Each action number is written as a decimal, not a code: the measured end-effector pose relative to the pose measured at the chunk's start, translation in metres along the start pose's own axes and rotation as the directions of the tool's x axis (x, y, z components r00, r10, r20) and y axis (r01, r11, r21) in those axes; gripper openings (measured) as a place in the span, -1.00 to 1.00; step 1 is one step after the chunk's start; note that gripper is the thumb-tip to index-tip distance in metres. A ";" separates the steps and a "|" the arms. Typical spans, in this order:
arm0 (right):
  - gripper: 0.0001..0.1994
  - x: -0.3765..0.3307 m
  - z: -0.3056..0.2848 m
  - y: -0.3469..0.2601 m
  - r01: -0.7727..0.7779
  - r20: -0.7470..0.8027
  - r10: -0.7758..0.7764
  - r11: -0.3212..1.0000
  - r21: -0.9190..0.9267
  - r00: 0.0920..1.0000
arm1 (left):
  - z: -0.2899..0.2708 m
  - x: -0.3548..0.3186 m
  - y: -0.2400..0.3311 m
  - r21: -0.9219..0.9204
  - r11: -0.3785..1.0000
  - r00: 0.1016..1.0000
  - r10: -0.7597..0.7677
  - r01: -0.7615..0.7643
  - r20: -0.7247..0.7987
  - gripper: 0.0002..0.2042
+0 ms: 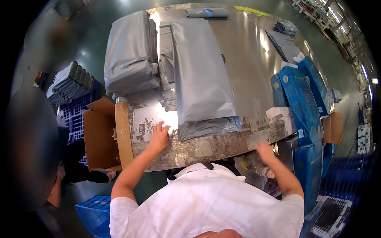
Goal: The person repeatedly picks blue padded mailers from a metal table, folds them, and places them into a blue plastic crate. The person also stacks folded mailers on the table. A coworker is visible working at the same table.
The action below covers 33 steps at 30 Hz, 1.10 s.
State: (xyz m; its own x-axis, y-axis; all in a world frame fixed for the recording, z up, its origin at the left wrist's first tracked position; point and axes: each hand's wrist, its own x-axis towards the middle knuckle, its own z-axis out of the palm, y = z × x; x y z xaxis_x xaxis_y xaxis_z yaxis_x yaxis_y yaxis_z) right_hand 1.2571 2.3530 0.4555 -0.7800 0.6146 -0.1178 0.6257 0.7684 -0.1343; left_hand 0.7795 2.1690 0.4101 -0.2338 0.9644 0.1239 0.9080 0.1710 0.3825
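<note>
My left hand (159,138) rests on the near part of the worn metal table (147,158), its fingers apart, beside a bright patch on the surface. Just to its right lies a long grey plastic mailing bag (204,75), flat on top of other grey bags (210,127) whose ends stick out at the near side. My right hand (264,150) is at the table's front edge on the right, smeared by motion, so its fingers do not show clearly. Whether it holds anything cannot be made out.
A thick stack of grey bags (131,51) fills the far left. Blue packages (301,103) stand along the right edge. An open cardboard box (99,135) adjoins the table's left side, near another person's arm (57,186). A blue crate (95,214) sits on the floor.
</note>
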 end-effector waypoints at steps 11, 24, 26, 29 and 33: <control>-0.91 0.172 -0.004 0.017 0.563 -0.257 -0.514 0.808 0.177 0.818 | -0.009 0.063 0.011 0.013 0.780 0.779 0.625 -0.626 0.041 -0.78; -0.59 0.134 0.078 -0.033 -0.253 -0.057 0.619 0.402 0.880 0.783 | 0.071 0.008 0.034 -0.543 0.618 0.738 -0.675 0.568 0.003 -0.60; -0.58 0.134 0.080 -0.039 -0.291 -0.012 0.563 0.444 0.847 0.826 | 0.078 0.007 0.048 -0.441 0.639 0.734 -0.676 0.630 0.068 -0.62; -0.67 0.150 0.083 -0.032 -0.349 0.040 0.454 0.623 0.700 0.890 | 0.086 0.014 0.049 -0.244 0.829 0.848 -0.528 0.504 -0.042 -0.67; -0.60 0.186 0.105 -0.016 -0.266 0.133 0.591 0.144 0.953 0.795 | 0.088 0.054 0.024 -0.559 0.687 0.764 -0.630 0.465 -0.139 -0.69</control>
State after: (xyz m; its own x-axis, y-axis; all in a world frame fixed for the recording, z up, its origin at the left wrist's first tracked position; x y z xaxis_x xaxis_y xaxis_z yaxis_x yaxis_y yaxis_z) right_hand 1.1029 2.4358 0.3321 -0.2495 0.9195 -0.3039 0.3053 -0.2231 -0.9257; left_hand 0.8195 2.2427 0.3451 -0.7990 0.6010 -0.0193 0.3204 0.4526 0.8322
